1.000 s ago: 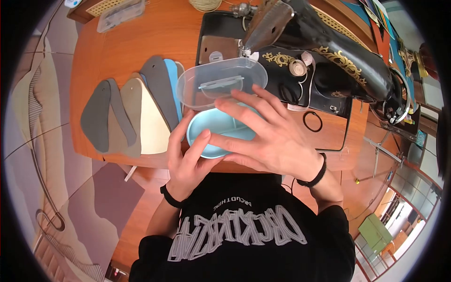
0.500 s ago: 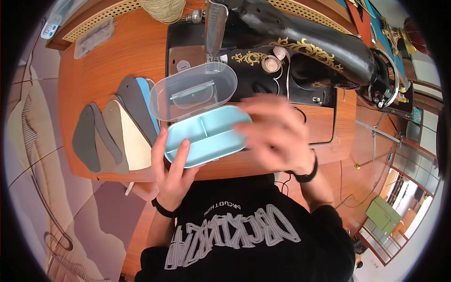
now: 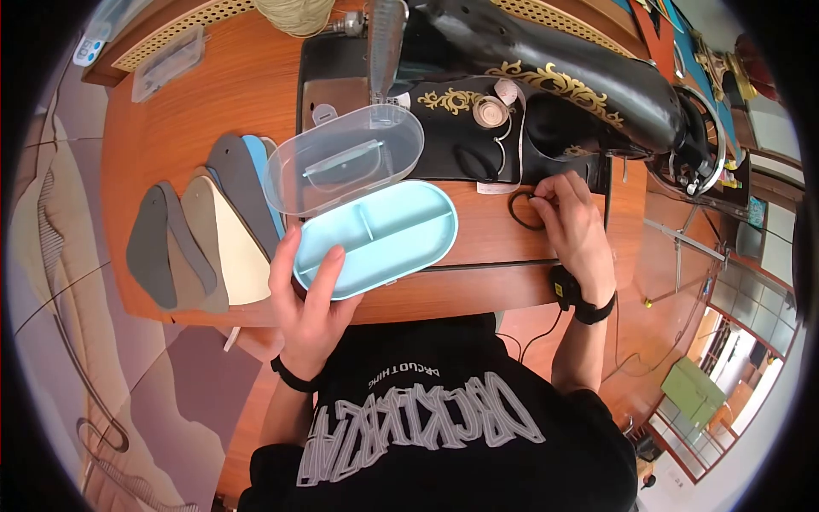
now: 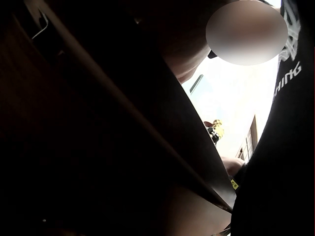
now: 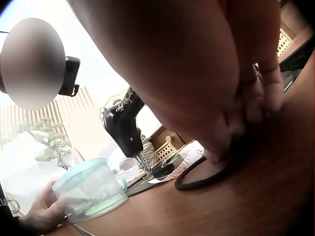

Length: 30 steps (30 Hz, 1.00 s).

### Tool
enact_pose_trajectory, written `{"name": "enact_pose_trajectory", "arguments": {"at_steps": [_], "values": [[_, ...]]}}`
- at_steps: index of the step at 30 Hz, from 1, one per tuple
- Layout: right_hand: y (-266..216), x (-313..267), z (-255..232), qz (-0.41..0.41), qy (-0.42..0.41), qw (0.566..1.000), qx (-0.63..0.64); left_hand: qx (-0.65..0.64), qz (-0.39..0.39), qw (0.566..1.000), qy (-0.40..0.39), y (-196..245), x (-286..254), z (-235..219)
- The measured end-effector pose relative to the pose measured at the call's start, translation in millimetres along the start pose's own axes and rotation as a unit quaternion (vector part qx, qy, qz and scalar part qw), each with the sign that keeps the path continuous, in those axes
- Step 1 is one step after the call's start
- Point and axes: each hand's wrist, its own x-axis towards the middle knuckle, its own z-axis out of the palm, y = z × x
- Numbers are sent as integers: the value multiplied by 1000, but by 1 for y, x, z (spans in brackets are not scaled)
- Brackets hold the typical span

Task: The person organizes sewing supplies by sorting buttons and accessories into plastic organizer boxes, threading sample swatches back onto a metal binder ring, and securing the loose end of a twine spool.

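Head view: right hand, fingers now pinching black band; left hand gripping box

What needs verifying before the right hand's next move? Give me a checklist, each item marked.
1. Left hand gripping the pale turquoise, oval plastic divided box: ok.
2. Clear, oval plastic lid open, leaving the compartments accessible: ok.
3. Right hand holding the thin black elastic ring: ok, pinched at its edge.
4. Ring fully lifted off the brown wooden tabletop: cannot tell.
5. Ring inside the box: not ok, it is to the box's right.
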Motion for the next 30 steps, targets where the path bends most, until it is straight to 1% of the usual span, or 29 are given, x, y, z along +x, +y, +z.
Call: {"name": "enact_pose_trajectory", "arguments": {"at_steps": [1, 3, 4, 6, 7, 9, 10, 11, 13, 14, 15, 17, 20, 23, 26, 30], "values": [[-2, 0, -1, -3, 0, 1000, 0, -5, 1, 1000, 1, 0, 0, 0], [-11, -1, -6, -19, -13, 997, 75, -6, -1, 1000, 3, 1, 1, 2], [-20, -2, -10, -22, -16, 997, 78, -18, -7, 1000, 11, 2, 2, 2], [-44, -3, -19, -41, -27, 984, 173, -26, -13, 999, 17, 3, 3, 2], [-55, 1, -22, -41, -27, 983, 176, -28, -12, 999, 21, 3, 4, 3], [-78, 7, -24, -147, -11, 964, 224, -32, -8, 999, 25, 2, 4, 3], [-88, 14, -20, -189, 4, 959, 212, -20, -1, 1000, 17, 0, 3, 2], [-95, 21, -15, -190, 5, 959, 211, -7, 6, 1000, 9, 0, 3, 2], [-106, 35, -7, -316, 28, 943, 104, -12, 7, 1000, 9, -1, 4, 1], [-110, 37, -3, -338, 29, 938, 66, -17, 7, 1000, 9, -1, 5, 1], [-112, 37, -2, -342, 27, 937, 67, -14, 5, 1000, 11, -1, 5, 1], [-114, 37, -1, -356, -13, 934, 2, -14, 7, 999, 35, -1, 6, 3], [-115, 33, -3, -340, -31, 940, 8, -9, 10, 999, 44, 0, 8, 4], [-113, 28, -7, -333, -44, 942, -12, -11, 16, 1000, 25, -1, 6, 3], [-113, 26, -3, -340, -26, 940, 18, -9, 17, 1000, 25, -1, 6, 3], [-103, 25, -3, -337, -26, 941, 32, -13, 20, 999, 27, -1, 6, 4]]}}
